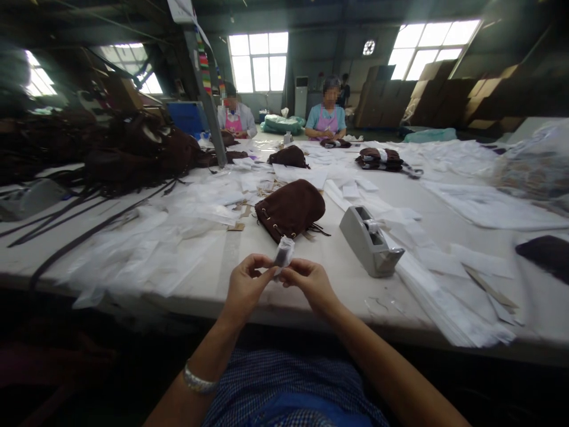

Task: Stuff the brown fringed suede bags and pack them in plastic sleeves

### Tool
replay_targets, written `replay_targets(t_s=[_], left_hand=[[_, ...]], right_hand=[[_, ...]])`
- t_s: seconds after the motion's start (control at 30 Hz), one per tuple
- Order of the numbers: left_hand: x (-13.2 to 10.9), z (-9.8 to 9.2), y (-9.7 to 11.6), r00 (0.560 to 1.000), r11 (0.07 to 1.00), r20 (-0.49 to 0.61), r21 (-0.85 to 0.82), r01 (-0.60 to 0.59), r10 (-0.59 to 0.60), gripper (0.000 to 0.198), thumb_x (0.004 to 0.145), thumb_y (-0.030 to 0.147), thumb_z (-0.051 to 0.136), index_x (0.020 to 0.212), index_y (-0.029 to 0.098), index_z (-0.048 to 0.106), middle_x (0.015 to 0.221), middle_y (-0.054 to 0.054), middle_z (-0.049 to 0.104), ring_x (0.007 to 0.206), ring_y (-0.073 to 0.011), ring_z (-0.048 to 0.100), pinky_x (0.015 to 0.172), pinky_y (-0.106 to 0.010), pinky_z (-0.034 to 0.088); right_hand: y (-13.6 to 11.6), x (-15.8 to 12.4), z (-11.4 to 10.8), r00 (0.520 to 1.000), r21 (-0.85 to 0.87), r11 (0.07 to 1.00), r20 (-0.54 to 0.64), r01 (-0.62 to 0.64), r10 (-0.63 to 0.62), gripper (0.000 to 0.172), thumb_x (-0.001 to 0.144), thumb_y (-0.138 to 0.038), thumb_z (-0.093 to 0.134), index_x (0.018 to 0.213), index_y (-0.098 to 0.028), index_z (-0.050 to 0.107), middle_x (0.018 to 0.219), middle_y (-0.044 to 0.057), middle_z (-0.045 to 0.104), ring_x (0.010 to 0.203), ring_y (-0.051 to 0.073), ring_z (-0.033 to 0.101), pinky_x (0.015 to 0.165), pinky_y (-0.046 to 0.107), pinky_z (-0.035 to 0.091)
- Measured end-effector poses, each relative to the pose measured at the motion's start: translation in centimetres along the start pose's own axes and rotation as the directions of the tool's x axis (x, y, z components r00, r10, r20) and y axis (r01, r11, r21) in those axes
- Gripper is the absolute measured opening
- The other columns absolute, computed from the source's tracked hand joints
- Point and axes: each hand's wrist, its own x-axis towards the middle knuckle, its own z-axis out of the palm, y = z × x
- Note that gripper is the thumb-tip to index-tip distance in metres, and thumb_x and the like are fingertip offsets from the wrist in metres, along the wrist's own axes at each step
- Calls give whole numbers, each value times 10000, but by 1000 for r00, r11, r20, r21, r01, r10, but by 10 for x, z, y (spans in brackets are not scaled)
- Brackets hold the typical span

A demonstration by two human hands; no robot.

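Both my hands meet in front of me over the near table edge. My left hand (254,277) is closed, pinching a small bundle wrapped in white tissue paper (284,250) with a dark part showing through. My right hand (310,280) is closed too, its thumb and fingertips gripping the lower end of the same bundle. Just beyond lies a dark brown drawstring bag (293,207) with metal eyelets and thin cords; the bundle overlaps its near edge in my view, and I cannot tell whether it is attached. To the right stands a grey tape dispenser (368,240).
Loose white plastic and tissue sheets (178,231) cover the left of the white table (306,308). Brown bags (146,142) are heaped at the far left near a metal post (208,101). Long white sheets (444,296) lie at right. Two people (328,115) work across the table.
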Motion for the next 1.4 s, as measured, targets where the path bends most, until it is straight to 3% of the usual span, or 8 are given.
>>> replay_targets(t_s=[0.2, 0.47, 0.9, 1.0, 1.07, 1.17, 1.3, 1.4], left_hand=[[-1, 4, -6, 998, 1000, -58, -6, -17, 17, 253, 657, 313, 829, 809, 157, 699, 787, -31, 705, 761, -185, 667, 722, -285, 526], [-10, 3, 2, 1000, 1000, 2, -14, -2, 2, 292, 805, 400, 717, 958, 152, 716, 901, -56, 751, 837, -192, 700, 806, -293, 547], [-11, 4, 0, 1000, 998, -8, 63, 13, -13, 298, 782, 413, 743, 901, 141, 721, 823, -60, 766, 776, -208, 733, 753, -293, 582], [-14, 5, 1, 996, 979, -51, 191, -67, 78, 246, 810, 398, 715, 878, 162, 728, 812, -42, 767, 755, -196, 731, 720, -271, 574], [-17, 7, -1, 970, 906, -71, 379, -188, 231, 198, 846, 374, 683, 893, 189, 735, 832, -26, 769, 740, -183, 725, 707, -264, 562], [-19, 9, -6, 879, 690, -23, 629, -357, 476, 159, 884, 319, 651, 960, 207, 735, 884, -24, 775, 743, -184, 724, 716, -280, 557], [-19, 12, -10, 751, 499, 59, 713, -493, 657, 199, 920, 237, 606, 1076, 172, 711, 1028, -78, 768, 893, -209, 738, 833, -310, 576], [-19, 13, -12, 691, 386, 166, 728, -567, 703, 258, 944, 179, 550, 1168, 147, 676, 1128, -113, 740, 1026, -219, 712, 931, -332, 562]], right_hand=[[3, 0, 4, 986, -224, 968, -91, 114, -137, 322, 750, -438, 775, 897, -157, 720, 689, 34, 686, 597, 175, 656, 609, 289, 542], [10, 0, 5, 955, -317, 928, -155, 195, -254, 310, 802, -452, 719, 915, -167, 671, 725, 23, 657, 615, 148, 625, 602, 252, 520], [4, -10, 10, 960, -358, 919, -154, 167, -234, 267, 803, -427, 725, 854, -172, 663, 710, 19, 667, 620, 143, 626, 599, 237, 507], [3, -11, 13, 965, -313, 938, -162, 149, -207, 243, 808, -407, 724, 813, -173, 661, 662, 13, 670, 613, 151, 651, 606, 240, 522], [3, -10, 17, 960, -288, 947, -190, 145, -205, 244, 799, -407, 733, 796, -175, 657, 662, 15, 680, 619, 156, 666, 604, 240, 529], [4, -9, 24, 949, -228, 963, -244, 145, -201, 258, 775, -409, 757, 789, -175, 649, 674, 14, 690, 629, 162, 686, 610, 244, 546], [7, -6, 27, 937, -150, 977, -292, 153, -192, 268, 754, -405, 777, 797, -171, 653, 709, 17, 707, 656, 176, 711, 626, 254, 570], [9, -4, 23, 942, -105, 985, -294, 140, -165, 274, 746, -411, 786, 796, -169, 666, 712, 21, 720, 659, 192, 722, 636, 274, 585]])
